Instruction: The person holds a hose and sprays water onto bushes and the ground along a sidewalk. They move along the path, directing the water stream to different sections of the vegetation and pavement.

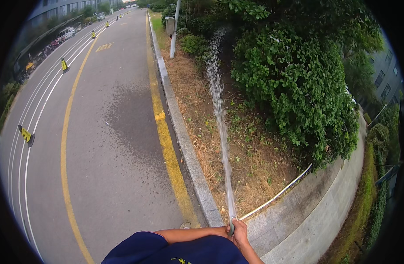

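Note:
Near the bottom centre, my right hand [240,231] is closed around the end of a green hose [231,227]. My left hand [223,231] grips the same hose from the left, partly hidden by the hose and my right hand. From its mouth a stream of water [224,145] shoots forward over dry grass and soil [202,125], breaking into drops near the dark shrubs. A dense green bush [297,92] stands to the right of the stream.
A granite kerb [182,132] separates the bed from the asphalt road [112,184], which has a wet patch. Traffic cones [26,135] line the left. A pole [175,29] with a box [170,25] stands ahead. A white pipe [278,194] edges the paved walkway [307,211].

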Available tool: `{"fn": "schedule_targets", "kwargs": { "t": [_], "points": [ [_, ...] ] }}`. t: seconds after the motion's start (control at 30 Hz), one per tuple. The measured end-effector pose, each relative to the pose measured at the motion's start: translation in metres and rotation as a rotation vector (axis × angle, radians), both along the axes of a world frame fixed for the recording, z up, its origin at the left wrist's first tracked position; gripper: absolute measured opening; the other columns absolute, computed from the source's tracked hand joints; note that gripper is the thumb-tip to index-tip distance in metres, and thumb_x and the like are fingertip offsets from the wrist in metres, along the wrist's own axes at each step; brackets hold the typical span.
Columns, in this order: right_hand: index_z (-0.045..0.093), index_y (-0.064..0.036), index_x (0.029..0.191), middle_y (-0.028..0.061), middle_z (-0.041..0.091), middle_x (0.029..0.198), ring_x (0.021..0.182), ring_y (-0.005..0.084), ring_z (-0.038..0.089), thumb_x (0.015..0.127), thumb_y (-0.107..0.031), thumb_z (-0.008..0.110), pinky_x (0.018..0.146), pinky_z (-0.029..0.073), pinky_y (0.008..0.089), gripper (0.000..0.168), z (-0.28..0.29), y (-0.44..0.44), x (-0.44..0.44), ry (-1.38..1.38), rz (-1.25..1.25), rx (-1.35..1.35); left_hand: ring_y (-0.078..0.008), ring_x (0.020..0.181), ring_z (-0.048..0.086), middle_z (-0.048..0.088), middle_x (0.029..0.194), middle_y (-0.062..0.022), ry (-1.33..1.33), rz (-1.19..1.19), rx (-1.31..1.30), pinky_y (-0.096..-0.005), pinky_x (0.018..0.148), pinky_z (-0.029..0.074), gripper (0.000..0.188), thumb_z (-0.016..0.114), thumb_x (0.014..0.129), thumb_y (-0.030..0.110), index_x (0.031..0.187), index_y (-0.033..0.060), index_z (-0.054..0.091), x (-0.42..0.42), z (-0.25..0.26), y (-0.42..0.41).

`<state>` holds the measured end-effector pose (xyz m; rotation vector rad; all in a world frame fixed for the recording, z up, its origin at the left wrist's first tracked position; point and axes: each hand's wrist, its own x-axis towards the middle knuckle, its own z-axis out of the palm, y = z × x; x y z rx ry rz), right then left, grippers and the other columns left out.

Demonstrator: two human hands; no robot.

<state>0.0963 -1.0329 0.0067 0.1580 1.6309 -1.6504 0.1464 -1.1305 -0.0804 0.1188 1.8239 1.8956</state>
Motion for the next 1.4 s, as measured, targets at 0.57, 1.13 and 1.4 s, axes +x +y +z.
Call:
{"fn": "schedule_targets", "kwargs": {
  "t": [0.57,1.13,1.4],
  "points": [
    [0.053,0.0,0.077,0.0091,0.053,0.058,0.047,0.0173,0.049,0.095,-0.016,0.046,0.046,0.042,0.0296,0.025,-0.001,0.0,-0.006,-0.108,-0.039,0.067,-0.0236,0.089,0.063,0.065,0.094,-0.0189,-0.122,-0.125,-0.141,-0.0341,0.075,0.048,0.071,0.069,0.071,0.059,0.099,-0.0064,0.06,0.005,0.029,-0.007],
    [0.052,0.0,0.077,0.0089,0.053,0.059,0.047,0.0168,0.049,0.095,-0.017,0.047,0.047,0.042,0.029,0.025,-0.004,-0.001,-0.004,-0.11,-0.058,0.064,-0.0232,0.092,0.063,0.066,0.097,-0.017,-0.144,-0.152,-0.13,-0.0332,0.078,0.047,0.068,0.074,0.069,0.053,0.104,-0.0044,0.061,0.001,0.021,-0.008],
    [0.055,0.001,0.079,0.0084,0.053,0.058,0.048,0.016,0.049,0.094,-0.018,0.049,0.047,0.04,0.0275,0.026,-0.008,-0.015,0.015,-0.091,-0.088,0.004,-0.0212,0.086,0.056,0.058,0.087,-0.0142,-0.139,-0.137,-0.159,-0.0336,0.076,0.043,0.06,0.076,0.067,0.048,0.091,-0.0034,0.056,0.015,-0.026,-0.015]
  ]
}}
